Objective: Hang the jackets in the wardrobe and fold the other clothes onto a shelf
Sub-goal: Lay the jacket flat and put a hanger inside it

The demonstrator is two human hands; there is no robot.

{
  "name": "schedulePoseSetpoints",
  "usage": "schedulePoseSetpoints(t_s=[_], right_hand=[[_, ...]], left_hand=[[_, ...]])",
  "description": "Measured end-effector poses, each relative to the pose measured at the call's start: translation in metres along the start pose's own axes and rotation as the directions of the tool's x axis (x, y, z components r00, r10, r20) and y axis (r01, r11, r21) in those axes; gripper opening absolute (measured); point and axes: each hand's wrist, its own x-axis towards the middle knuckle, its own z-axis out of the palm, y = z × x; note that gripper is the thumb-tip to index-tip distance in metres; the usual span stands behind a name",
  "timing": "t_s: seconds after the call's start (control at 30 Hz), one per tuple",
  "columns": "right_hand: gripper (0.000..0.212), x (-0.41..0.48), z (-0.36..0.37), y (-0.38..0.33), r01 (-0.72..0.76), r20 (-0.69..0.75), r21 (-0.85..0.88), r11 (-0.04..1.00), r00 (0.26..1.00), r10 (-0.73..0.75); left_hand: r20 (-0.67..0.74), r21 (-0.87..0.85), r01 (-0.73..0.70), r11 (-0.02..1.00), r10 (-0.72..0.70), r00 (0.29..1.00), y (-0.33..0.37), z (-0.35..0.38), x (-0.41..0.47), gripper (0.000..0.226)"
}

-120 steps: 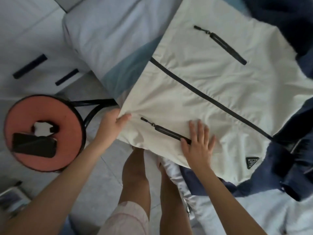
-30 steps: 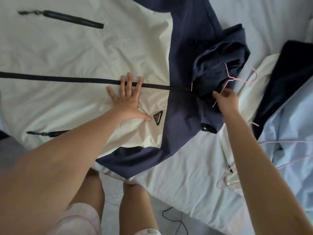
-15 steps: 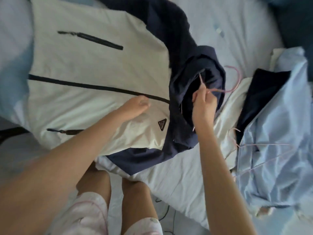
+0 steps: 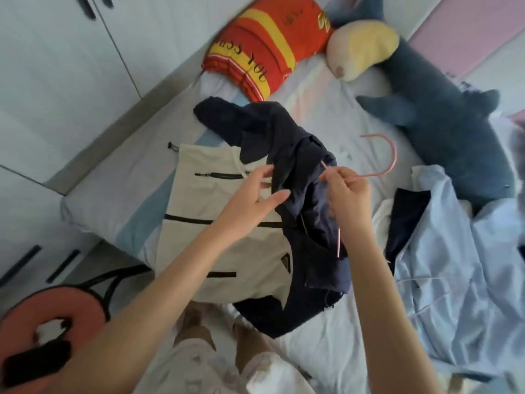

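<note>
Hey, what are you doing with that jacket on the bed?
A person is fitting a pink hanger into the cream and navy jacket, which lies on the bed. The right hand pinches the hanger's wire, which runs partly among the jacket's navy folds. The left hand touches the navy neck edge with its fingers spread. The jacket is not hung yet. A light blue shirt lies beside it.

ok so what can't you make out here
Head view:
- pink hanger: most of its frame is hidden by the navy collar of the jacket and the right hand.
- left hand: whether it pinches the collar is unclear, blurred against dark cloth.
- stool: cut off by the left edge; the dark item on it is blurred.
</note>
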Motion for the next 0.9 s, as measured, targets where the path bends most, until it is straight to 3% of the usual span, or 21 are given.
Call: schedulePoseSetpoints(t_s=[0.07, 0.2, 0.3, 0.43, 0.57, 0.67, 0.7, 0.8, 0.9], right_hand=[[0.028, -0.002, -0.01, -0.048, 0.168, 0.056, -0.02, 0.986, 0.984, -0.167], [0.025, -0.013, -0.042, -0.133, 0.419, 0.138, 0.07, 0.905, 0.895, -0.425], [0.024, -0.009, -0.052, -0.166, 0.423, 0.267, 0.035, 0.906, 0.869, -0.416], [0.035, -0.013, -0.085, -0.223, 0.308, 0.437, -0.065, 0.949, 0.864, -0.251], [0.033, -0.01, -0.103, -0.26, 0.355, 0.48, -0.12, 0.927, 0.838, -0.259], [0.024, -0.011, -0.115, -0.277, 0.414, 0.335, -0.117, 0.903, 0.872, -0.357], [0.024, -0.011, -0.121, -0.284, 0.426, 0.276, -0.106, 0.898, 0.881, -0.385], [0.029, -0.006, -0.14, -0.299, 0.443, 0.1, -0.091, 0.892, 0.895, -0.434], [0.03, -0.008, -0.154, -0.307, 0.49, 0.085, -0.085, 0.868, 0.871, -0.484]], left_hand=[[-0.05, -0.019, -0.082, 0.996, 0.081, 0.995, 0.052, -0.01, 0.005, 0.065], [-0.392, -0.074, -0.222, 0.972, 0.177, 0.903, 0.145, -0.034, 0.0, 0.048], [-0.456, -0.024, -0.28, 0.96, 0.239, 0.857, 0.177, -0.058, 0.004, 0.039], [-0.505, 0.045, -0.384, 0.922, 0.353, 0.788, 0.239, -0.081, -0.008, 0.032], [-0.507, 0.327, -0.459, 0.826, 0.563, 0.652, 0.286, -0.107, -0.015, 0.025], [-0.332, 0.438, -0.309, 0.844, 0.471, 0.817, 0.295, -0.129, -0.009, 0.022], [-0.281, 0.5, -0.28, 0.819, 0.459, 0.843, 0.294, -0.137, -0.008, 0.024], [-0.276, 0.654, -0.23, 0.72, 0.51, 0.815, 0.284, -0.153, -0.005, 0.035], [-0.195, 0.488, -0.125, 0.864, 0.247, 0.949, 0.261, -0.158, 0.0, 0.064]])
